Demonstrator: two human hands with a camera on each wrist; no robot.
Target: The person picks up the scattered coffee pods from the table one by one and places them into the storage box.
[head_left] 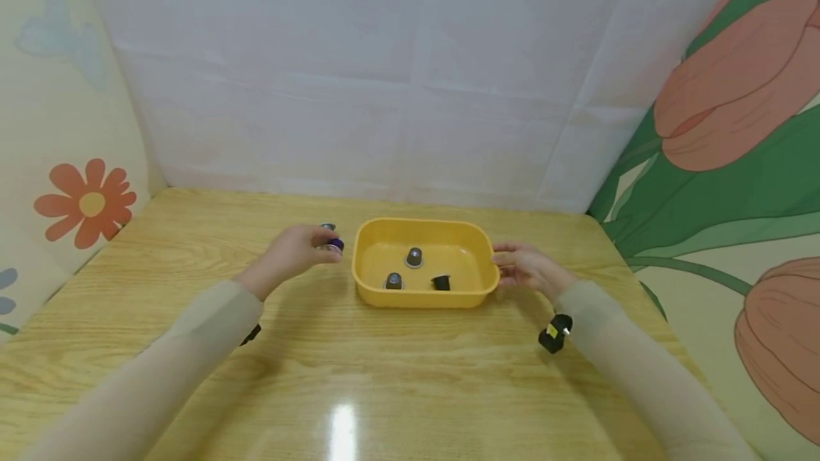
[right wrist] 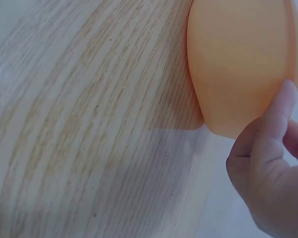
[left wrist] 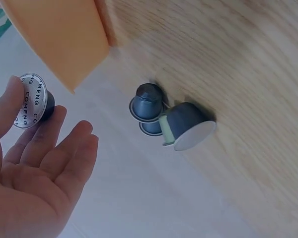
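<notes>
My left hand (head_left: 296, 251) pinches a dark purple coffee capsule (head_left: 336, 244) between thumb and fingers, just left of the yellow tub (head_left: 426, 299). The capsule's silver printed lid (left wrist: 32, 101) faces the camera in the left wrist view. Inside the tub are three dark capsules: one near the middle (head_left: 414, 257), one at front left (head_left: 393, 281), and one on its side (head_left: 441, 282). My right hand (head_left: 528, 267) touches the tub's right end, its fingers (right wrist: 278, 111) against the outer wall near the rim.
Several more capsules (left wrist: 148, 102) cluster on the wooden table (head_left: 307, 375) beside my left hand, one dark one (left wrist: 191, 126) lying tilted. My hand mostly hides them in the head view. White cloth (head_left: 359, 91) hangs behind the table; flowered panels (head_left: 724, 91) flank it.
</notes>
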